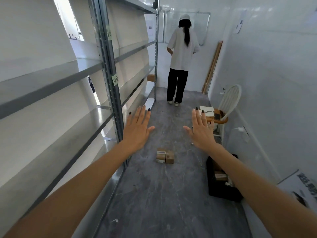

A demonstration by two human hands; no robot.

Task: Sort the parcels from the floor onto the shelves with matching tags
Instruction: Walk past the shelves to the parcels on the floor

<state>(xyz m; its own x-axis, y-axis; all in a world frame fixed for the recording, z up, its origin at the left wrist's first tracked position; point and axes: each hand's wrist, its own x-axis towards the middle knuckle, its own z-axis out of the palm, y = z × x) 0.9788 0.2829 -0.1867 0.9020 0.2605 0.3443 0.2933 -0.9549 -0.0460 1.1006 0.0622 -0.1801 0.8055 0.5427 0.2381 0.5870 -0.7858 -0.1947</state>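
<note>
Left hand point(137, 127) and right hand point(200, 129) spread wide, empty, two parcels point(165, 155) low in the middle, person point(181, 54) blocking the aisle up top, black bin point(221, 179) half hidden at right

Both arms outstretched; left hand point(137, 127), right hand point(200, 129) — flat, fingers spread, empty

Grey floor point(171, 194), two parcels point(165, 155), black bin point(221, 191)

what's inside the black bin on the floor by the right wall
The black bin holds what look like brown parcels, blurry. The right forearm covers its right side, so the rest is hidden.
</note>
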